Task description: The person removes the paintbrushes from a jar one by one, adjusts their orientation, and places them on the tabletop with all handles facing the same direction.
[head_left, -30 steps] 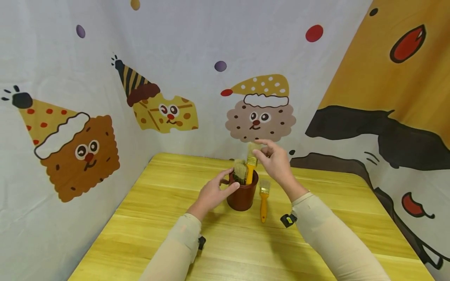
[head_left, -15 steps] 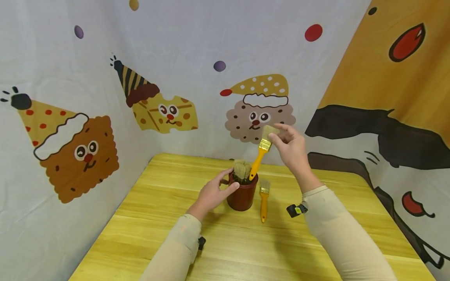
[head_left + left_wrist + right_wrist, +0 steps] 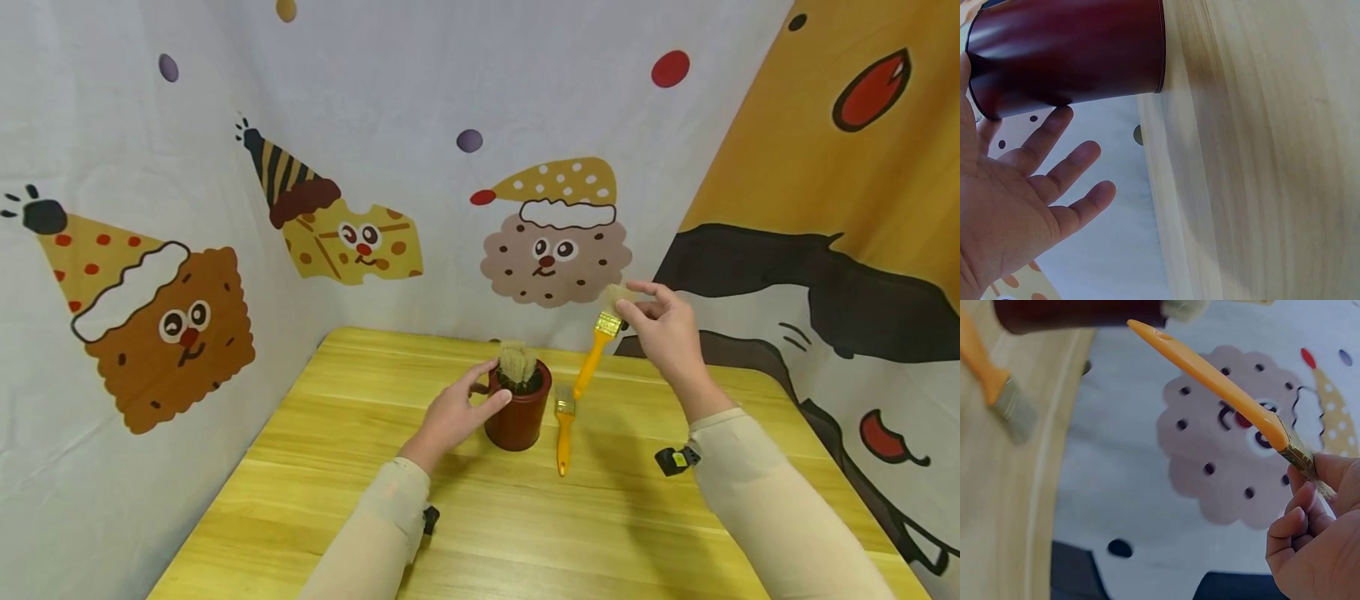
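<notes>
1. Above the back of the bench (image 3: 495, 525), a paintbrush (image 3: 596, 347) is held in the air, bristle end up, its yellow handle slanting down to the left.
2. Pinching that bristle end between thumb and fingers is the person's right hand (image 3: 666, 329).
3. Left of it stands a dark red cup (image 3: 517, 422), upright, a clump of pale bristles (image 3: 517, 365) above its rim.
4. The left hand (image 3: 453, 417) steadies the cup between thumb and forefinger, other fingers loosely spread.
5. Just right of the cup, a second brush (image 3: 564, 442) lies on the bench, handle toward the person.
6. The step in hand appears to be carrying a brush away from the cup; the next move would likely call for tilting it flat without knocking the one lying below.
7. Half a second ago the handle's tip was at the cup's mouth; now it is apart, to the right, while cup and left hand look unmoved.
</notes>
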`<state>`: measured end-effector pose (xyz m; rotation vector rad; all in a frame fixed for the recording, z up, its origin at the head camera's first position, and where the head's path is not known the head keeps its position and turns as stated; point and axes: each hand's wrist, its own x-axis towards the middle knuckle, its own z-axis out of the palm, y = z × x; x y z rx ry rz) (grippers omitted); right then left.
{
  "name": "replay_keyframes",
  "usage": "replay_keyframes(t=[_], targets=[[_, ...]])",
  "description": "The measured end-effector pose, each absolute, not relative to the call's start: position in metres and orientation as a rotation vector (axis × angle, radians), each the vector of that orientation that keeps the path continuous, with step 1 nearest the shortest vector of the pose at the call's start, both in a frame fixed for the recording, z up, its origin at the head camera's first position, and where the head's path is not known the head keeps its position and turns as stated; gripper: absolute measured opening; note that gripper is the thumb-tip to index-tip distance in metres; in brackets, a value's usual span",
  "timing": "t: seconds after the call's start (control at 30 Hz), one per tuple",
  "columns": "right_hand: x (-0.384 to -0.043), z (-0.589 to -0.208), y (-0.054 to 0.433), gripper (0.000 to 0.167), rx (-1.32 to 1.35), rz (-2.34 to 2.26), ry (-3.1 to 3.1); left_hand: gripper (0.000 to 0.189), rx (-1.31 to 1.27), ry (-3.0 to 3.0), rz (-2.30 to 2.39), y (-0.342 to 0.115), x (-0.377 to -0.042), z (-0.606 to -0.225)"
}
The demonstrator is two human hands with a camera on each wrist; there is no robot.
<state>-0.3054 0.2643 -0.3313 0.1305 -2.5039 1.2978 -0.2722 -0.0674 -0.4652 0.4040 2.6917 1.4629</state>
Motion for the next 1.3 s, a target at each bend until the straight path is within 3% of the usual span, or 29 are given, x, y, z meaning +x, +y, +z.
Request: replay_keyframes(t=[0.6,1.3], targets=[[-0.315,-0.377,0.308,0.064,-0.083,1.343,-2.736,0.068,0.385,2.712,1.448,-0.068,-0.273,-0.465],[-0.324,-0.414,0.312,0.06,-0.146,1.415,-2.813,0.068,0.365,2.704,1.435,-0.067,-0.274,-0.465]])
